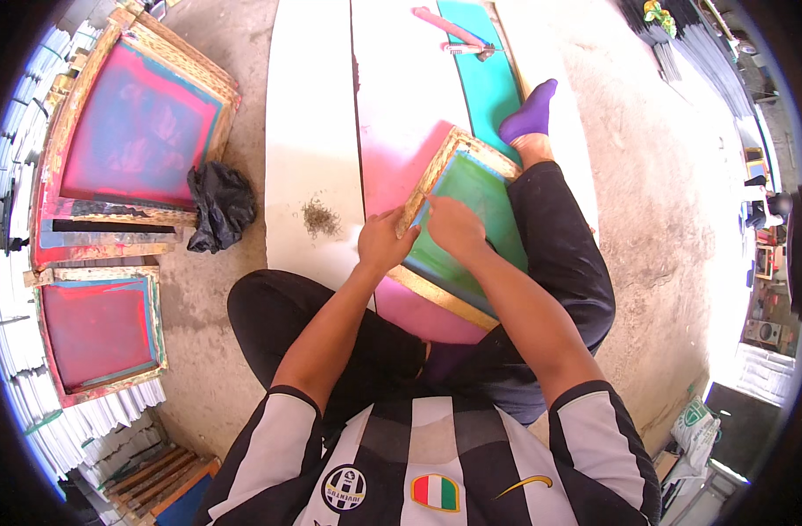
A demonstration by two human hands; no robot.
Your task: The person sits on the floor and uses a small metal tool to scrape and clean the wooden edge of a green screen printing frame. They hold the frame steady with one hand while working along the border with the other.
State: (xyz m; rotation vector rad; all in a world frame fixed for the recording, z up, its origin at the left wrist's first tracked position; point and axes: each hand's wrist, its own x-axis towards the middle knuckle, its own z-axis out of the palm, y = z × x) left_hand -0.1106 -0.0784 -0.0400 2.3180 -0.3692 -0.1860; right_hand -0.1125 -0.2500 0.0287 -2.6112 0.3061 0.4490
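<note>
A screen-printing frame (432,296) with a wooden border and green mesh lies tilted between my legs, on the board I sit on. At its left edge, my left hand (385,238) is closed round the wooden bar, the thumb on the inner side. Over the mesh, my right hand (456,224) has its fingers curled, their tips at the blue strip along that same bar. Whether a small thing sits in those right fingers is hidden. My purple-socked foot (531,112) rests by the frame's far right corner.
Beyond the frame, a red-handled tool (453,28) and a small metal tool (467,50) lie on a turquoise strip (488,96). Larger screen frames (222,77) lean at left, beside a black plastic bag (221,206). Dark debris (320,217) dots the white board (313,105).
</note>
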